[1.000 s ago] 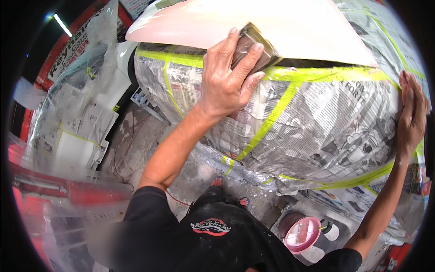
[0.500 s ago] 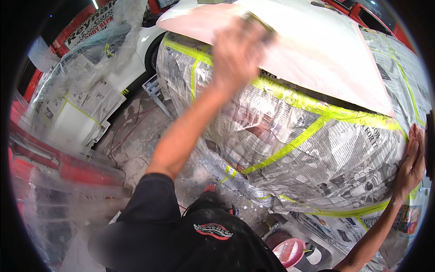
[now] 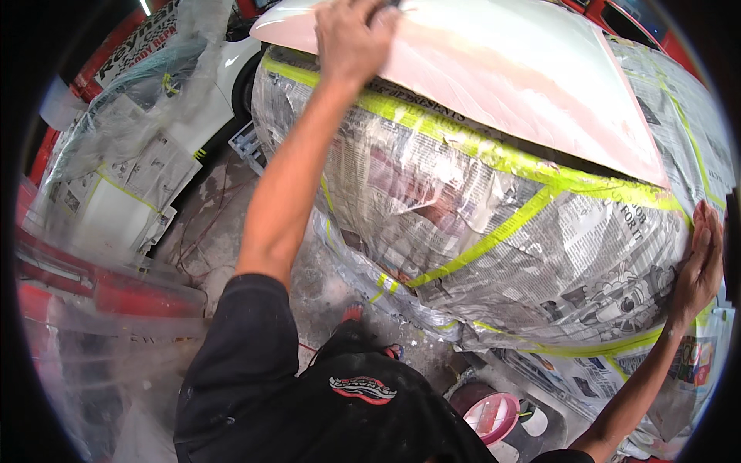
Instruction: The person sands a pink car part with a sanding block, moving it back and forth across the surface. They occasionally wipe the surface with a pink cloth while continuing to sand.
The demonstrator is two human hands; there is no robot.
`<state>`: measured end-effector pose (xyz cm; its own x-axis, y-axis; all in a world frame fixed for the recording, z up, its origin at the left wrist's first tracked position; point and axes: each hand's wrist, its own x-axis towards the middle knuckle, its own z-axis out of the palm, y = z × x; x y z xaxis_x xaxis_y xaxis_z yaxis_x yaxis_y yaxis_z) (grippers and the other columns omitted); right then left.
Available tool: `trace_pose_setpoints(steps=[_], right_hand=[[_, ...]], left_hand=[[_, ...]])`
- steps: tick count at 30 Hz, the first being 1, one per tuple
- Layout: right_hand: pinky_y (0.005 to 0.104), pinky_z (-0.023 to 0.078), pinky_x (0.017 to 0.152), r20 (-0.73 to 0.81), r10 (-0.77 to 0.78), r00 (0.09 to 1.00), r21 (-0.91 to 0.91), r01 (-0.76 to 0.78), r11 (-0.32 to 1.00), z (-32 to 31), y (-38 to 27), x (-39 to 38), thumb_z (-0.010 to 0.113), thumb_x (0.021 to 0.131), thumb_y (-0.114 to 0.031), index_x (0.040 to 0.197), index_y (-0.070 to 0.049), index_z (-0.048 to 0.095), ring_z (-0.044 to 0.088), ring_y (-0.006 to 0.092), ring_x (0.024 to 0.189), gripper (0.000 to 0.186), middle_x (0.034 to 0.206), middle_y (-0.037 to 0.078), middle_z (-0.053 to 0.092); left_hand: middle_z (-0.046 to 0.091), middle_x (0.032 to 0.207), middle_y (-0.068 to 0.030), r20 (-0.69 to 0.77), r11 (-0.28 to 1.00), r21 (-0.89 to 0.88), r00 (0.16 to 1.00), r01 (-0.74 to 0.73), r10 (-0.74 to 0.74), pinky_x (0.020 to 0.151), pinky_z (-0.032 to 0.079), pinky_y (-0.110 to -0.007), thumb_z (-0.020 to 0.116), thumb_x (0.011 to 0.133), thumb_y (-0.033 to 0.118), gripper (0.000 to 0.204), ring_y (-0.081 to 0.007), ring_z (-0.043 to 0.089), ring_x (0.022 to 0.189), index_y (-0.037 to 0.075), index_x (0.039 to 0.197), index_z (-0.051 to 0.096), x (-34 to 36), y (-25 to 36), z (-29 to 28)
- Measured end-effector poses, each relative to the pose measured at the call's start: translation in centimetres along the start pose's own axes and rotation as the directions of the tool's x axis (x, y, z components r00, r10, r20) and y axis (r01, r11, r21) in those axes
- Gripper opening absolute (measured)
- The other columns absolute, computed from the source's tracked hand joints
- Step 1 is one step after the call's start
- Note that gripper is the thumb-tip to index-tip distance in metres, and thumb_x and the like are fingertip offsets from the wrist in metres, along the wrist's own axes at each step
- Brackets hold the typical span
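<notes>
**Sanding stroke now at far edge of panel**

Left hand has slid up the pale panel to its top edge, fingers curled over a mostly hidden sanding block. Right hand stays flat, open, empty on the newspaper masking below the panel. Stroke looks fully extended.

A: How many hands are on the car?
B: Two: the left hand up on the one pale panel, the right hand flat on the newspaper.
A: Any containers?
B: One pink bucket on the floor.
A: Other cars?
B: One white car, also wrapped.
</notes>
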<state>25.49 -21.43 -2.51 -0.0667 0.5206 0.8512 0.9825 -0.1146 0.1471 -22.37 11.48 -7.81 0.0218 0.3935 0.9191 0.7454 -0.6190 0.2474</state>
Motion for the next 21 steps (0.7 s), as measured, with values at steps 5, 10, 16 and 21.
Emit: trace_pose_setpoints(steps=[5,10,16,21], right_hand=[[0.0361,0.041,0.114,0.017,-0.014,1.000,-0.052,0.015,0.999,-0.1,-1.1,0.4,0.049,0.110,-0.016,0.135,0.001,0.065,0.060,0.0237,0.131,0.033,0.135,0.011,0.069],[0.0377,0.037,0.116,-0.002,-0.026,1.000,0.031,0.026,0.999,-0.2,0.3,0.0,0.049,0.110,-0.016,0.136,-0.004,0.066,0.057,0.0248,0.132,0.033,0.135,0.008,0.069],[0.0384,0.039,0.114,0.038,-0.027,0.999,-0.079,0.030,0.996,0.0,0.3,0.1,0.050,0.110,-0.016,0.136,-0.002,0.064,0.057,0.0253,0.131,0.034,0.136,0.010,0.068],[0.0388,0.039,0.114,0.021,-0.076,0.997,-0.065,0.077,0.995,-0.7,0.9,0.0,0.050,0.109,-0.014,0.136,-0.001,0.064,0.057,0.0254,0.131,0.033,0.135,0.011,0.069]], left_hand=[[0.056,0.142,-0.0249,-0.095,0.995,-0.048,0.992,-0.091,0.086,0.102,0.043,-0.054,0.070,0.090,0.030,0.037,-0.0390,0.052,0.127,0.016,0.125,0.072,-8.1,5.8,-0.7],[0.052,0.151,-0.0223,-0.097,0.966,0.006,0.961,-0.259,0.258,0.103,0.043,-0.052,0.068,0.093,0.029,0.044,-0.0382,0.056,0.125,0.022,0.136,0.068,-7.4,2.0,-0.6],[0.058,0.142,-0.0239,-0.083,0.973,0.126,0.980,0.193,-0.184,0.101,0.043,-0.052,0.063,0.096,0.032,0.049,-0.0392,0.054,0.124,0.021,0.143,0.061,-3.6,-4.4,-1.0],[0.047,0.154,-0.0243,-0.098,0.971,-0.035,0.968,-0.235,0.231,0.099,0.045,-0.054,0.062,0.097,0.033,0.055,-0.0390,0.055,0.128,0.022,0.150,0.052,-10.5,3.5,-0.6]])
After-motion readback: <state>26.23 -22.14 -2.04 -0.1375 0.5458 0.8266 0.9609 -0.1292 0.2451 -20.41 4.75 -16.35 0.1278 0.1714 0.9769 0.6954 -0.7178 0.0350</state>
